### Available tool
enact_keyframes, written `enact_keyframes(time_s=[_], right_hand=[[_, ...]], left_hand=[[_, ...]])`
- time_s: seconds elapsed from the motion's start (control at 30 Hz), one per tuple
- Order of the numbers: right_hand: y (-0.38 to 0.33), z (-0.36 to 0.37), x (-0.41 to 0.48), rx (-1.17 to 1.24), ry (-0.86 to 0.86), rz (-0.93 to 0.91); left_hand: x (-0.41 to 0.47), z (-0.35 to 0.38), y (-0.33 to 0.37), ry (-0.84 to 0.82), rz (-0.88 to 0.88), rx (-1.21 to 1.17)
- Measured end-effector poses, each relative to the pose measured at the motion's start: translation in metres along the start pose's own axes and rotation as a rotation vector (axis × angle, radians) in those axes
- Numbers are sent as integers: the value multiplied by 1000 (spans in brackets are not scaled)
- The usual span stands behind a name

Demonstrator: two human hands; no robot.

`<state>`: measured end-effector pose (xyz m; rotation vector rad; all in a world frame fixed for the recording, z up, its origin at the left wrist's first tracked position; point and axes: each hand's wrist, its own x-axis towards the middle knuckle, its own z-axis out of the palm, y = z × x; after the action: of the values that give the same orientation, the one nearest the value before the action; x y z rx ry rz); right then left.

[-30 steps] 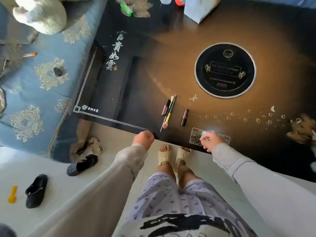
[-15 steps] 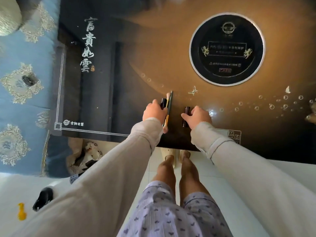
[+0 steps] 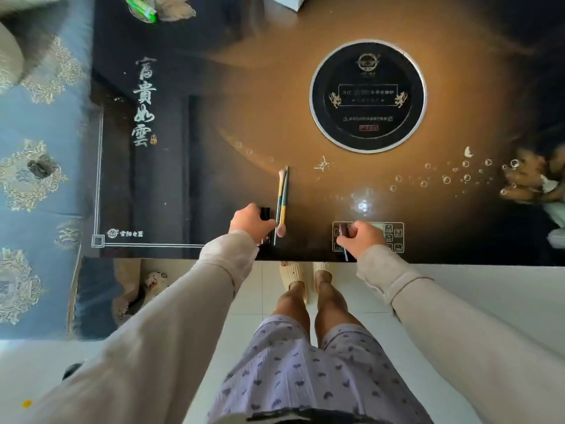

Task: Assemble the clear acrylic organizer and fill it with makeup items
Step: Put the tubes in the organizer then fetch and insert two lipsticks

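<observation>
Near the front edge of the dark glossy table (image 3: 214,133), my left hand (image 3: 251,221) grips a small dark makeup tube (image 3: 265,213), whose black cap shows above my fingers. Just right of it two thin makeup brushes (image 3: 282,199) lie side by side on the table, pink bristle tips at both ends. My right hand (image 3: 363,238) holds a dark lip-gloss tube (image 3: 343,231) over the printed control panel (image 3: 394,234); its thin end pokes out below my fist. No acrylic organizer is in view.
A round black induction plate (image 3: 367,94) sits in the table's middle right. A blue patterned sofa (image 3: 39,179) borders the table on the left. A green item (image 3: 141,7) and pale clutter lie at the far edge. My feet in slippers (image 3: 293,275) stand on white tiles.
Both hands closed on tubes beside the brushes. My right hand has carried its tube rightward and toward me, over the control panel. The left hand stays beside the brushes.
</observation>
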<state>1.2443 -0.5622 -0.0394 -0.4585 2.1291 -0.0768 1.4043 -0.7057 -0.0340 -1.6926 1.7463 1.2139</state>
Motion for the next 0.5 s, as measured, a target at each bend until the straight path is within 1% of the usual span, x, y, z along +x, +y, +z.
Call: enact_keyframes(time_s=[0.1,0.23,0.3,0.37,0.5], right_hand=[[37,-3,-35,13,-30,42],[82,-2,-76,68,-38,103],[102,1,-90,95,-4,122],[119,4,-98,124,45,135],[144,11,-104,194,124,160]], left_hand=[[-32,7,-31,-103,-12,24],[-70,31,-78,-142,-42,124],[-84,40,-95,-172,-53,182],[-94,43,-104,-181,-45,231],[-95,43,-105,-133,-38,269]])
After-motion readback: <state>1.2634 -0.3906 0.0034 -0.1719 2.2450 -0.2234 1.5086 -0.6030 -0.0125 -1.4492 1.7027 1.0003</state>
